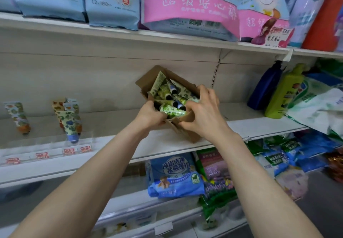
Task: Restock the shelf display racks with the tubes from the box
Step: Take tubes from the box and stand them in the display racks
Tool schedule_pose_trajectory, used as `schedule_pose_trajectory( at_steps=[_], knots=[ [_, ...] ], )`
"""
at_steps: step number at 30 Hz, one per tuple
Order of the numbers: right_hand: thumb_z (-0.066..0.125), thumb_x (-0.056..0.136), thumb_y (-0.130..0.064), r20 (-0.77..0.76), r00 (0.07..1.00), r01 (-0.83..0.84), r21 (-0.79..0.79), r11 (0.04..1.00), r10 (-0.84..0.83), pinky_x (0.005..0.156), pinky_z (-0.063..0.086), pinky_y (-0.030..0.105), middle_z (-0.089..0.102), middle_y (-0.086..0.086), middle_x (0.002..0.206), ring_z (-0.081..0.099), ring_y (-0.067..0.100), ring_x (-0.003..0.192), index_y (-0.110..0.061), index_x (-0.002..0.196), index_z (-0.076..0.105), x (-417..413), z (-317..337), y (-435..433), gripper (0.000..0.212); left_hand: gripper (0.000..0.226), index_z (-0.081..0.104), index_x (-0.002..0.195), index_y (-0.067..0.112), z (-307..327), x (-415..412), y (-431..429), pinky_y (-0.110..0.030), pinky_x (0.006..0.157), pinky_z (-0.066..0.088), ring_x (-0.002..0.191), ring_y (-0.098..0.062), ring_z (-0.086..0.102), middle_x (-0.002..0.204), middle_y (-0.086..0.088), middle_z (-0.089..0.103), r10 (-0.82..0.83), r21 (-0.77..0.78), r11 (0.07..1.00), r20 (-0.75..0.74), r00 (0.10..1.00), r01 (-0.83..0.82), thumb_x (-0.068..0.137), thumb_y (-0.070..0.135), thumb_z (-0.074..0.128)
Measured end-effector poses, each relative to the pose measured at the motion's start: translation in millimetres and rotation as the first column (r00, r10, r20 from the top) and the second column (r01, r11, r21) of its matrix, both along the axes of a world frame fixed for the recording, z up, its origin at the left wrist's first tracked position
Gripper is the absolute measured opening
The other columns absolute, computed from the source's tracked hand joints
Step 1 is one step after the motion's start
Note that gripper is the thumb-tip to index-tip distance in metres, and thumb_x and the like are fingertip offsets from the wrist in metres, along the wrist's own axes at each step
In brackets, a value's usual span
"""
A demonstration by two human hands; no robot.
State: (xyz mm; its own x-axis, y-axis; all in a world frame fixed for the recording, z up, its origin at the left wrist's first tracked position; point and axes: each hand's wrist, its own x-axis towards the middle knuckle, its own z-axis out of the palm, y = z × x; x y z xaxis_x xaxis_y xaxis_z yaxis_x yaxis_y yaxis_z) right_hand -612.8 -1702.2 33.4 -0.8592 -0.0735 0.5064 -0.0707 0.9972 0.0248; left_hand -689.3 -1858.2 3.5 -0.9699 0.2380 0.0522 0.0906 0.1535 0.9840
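A brown cardboard box point(148, 78) sits tilted on the middle shelf point(111, 124), full of several green floral tubes point(163, 89) with dark caps. My left hand point(148, 116) reaches into the box's near left side, fingers curled around a green tube point(172, 111) lying at the front. My right hand point(205, 111) grips the box's near right wall, thumb inside by the tubes. At the left of the shelf, a few floral tubes point(68, 119) stand cap-down in a clear display rack point(48, 145), with another tube point(18, 115) farther left.
A blue bottle point(265, 87) and a green bottle point(284, 93) stand at the right of the shelf beside soft packs point(321, 106). Blue and pink packs point(187, 9) fill the shelf above. Detergent bags point(176, 176) lie on the shelf below. Red price tags point(68, 151) line the rack front.
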Motion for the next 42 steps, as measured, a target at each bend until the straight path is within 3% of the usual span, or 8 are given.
schedule_pose_trajectory(
  at_steps=[7, 11, 21, 29, 33, 36, 39, 42],
  knots=[
    [0.087, 0.059, -0.038, -0.037, 0.998, -0.038, 0.121, 0.992, 0.043, 0.112, 0.026, 0.056, 0.035, 0.022, 0.144, 0.028, 0.039, 0.131, -0.016, 0.081, 0.071, -7, -11, 12, 0.036, 0.063, 0.044, 0.128, 0.016, -23, 0, 5, -0.037, 0.085, 0.057, 0.096, -0.017, 0.065, 0.109, -0.005, 0.066, 0.028, -0.044, 0.999, -0.037, 0.999, -0.03, 0.075, 0.004, 0.075],
    [0.091, 0.051, -0.037, -0.057, 0.998, -0.028, 0.156, 0.987, 0.037, 0.114, 0.024, 0.055, 0.042, 0.025, 0.141, 0.034, 0.041, 0.13, -0.011, 0.08, 0.072, -8, -19, 16, 0.043, 0.117, 0.029, 0.146, 0.022, -31, -10, 8, -0.037, 0.091, 0.054, 0.107, -0.013, 0.062, 0.123, 0.003, 0.062, 0.049, -0.137, 0.989, -0.094, 0.994, -0.062, 0.047, 0.042, 0.089],
    [0.067, 0.076, -0.001, -0.067, 0.997, -0.028, 0.263, 0.964, 0.048, 0.122, 0.006, 0.045, 0.023, 0.023, 0.156, 0.018, 0.036, 0.146, -0.002, 0.137, 0.049, -15, -56, -27, 0.064, 0.097, 0.025, 0.148, 0.007, -58, -18, -5, -0.034, 0.097, 0.046, 0.118, -0.021, 0.052, 0.136, -0.008, 0.053, 0.116, -0.328, 0.935, -0.083, 0.99, -0.137, 0.071, 0.016, 0.084],
    [0.043, 0.098, -0.03, -0.039, 0.997, 0.074, 0.449, 0.891, -0.063, 0.115, -0.021, 0.049, -0.009, 0.018, 0.16, -0.032, 0.036, 0.14, -0.005, 0.15, 0.025, -27, -77, -52, 0.06, 0.088, 0.035, 0.144, 0.006, -75, -28, -30, -0.037, 0.098, 0.045, 0.123, -0.029, 0.051, 0.135, -0.011, 0.056, 0.046, -0.525, 0.839, -0.192, 0.98, -0.142, 0.073, 0.028, 0.082],
    [0.053, 0.089, -0.01, -0.099, 0.995, 0.016, 0.317, 0.948, 0.016, 0.121, 0.009, 0.045, 0.04, 0.023, 0.148, 0.019, 0.036, 0.146, 0.001, 0.133, 0.053, -40, -87, -68, 0.045, 0.094, 0.032, 0.147, 0.007, -81, -30, -42, -0.04, 0.105, 0.038, 0.138, -0.032, 0.035, 0.146, -0.015, 0.044, 0.004, -0.575, 0.794, -0.322, 0.947, -0.199, 0.072, 0.031, 0.083],
    [0.063, 0.08, -0.004, -0.138, 0.989, -0.017, 0.231, 0.973, 0.05, 0.099, 0.045, 0.044, 0.067, 0.019, 0.111, 0.058, 0.036, 0.115, -0.002, 0.115, 0.067, -48, -95, -73, 0.035, 0.092, 0.034, 0.147, 0.01, -80, -33, -52, -0.048, 0.114, 0.027, 0.146, -0.029, 0.019, 0.148, -0.015, 0.042, -0.009, -0.603, 0.759, -0.386, 0.922, -0.245, 0.071, 0.028, 0.082],
    [0.049, 0.081, -0.004, -0.215, 0.97, -0.071, 0.196, 0.978, 0.114, 0.076, 0.052, 0.039, 0.069, 0.013, 0.096, 0.063, 0.032, 0.093, -0.007, 0.108, 0.07, -52, -103, -82, 0.034, 0.083, 0.04, 0.144, 0.013, -76, -31, -60, -0.046, 0.118, 0.017, 0.144, -0.028, 0.026, 0.143, -0.013, 0.05, -0.013, -0.628, 0.722, -0.431, 0.902, -0.29, 0.074, 0.029, 0.08],
    [0.071, 0.071, 0.003, -0.208, 0.966, -0.133, 0.117, 0.984, 0.155, 0.066, 0.055, 0.036, 0.069, 0.014, 0.098, 0.064, 0.032, 0.092, -0.006, 0.11, 0.07, -57, -109, -91, 0.04, 0.066, 0.051, 0.137, 0.017, -71, -24, -70, -0.038, 0.108, 0.02, 0.131, -0.03, 0.046, 0.129, -0.01, 0.062, 0.011, -0.626, 0.701, -0.47, 0.883, -0.341, 0.077, 0.029, 0.076]
  ],
)
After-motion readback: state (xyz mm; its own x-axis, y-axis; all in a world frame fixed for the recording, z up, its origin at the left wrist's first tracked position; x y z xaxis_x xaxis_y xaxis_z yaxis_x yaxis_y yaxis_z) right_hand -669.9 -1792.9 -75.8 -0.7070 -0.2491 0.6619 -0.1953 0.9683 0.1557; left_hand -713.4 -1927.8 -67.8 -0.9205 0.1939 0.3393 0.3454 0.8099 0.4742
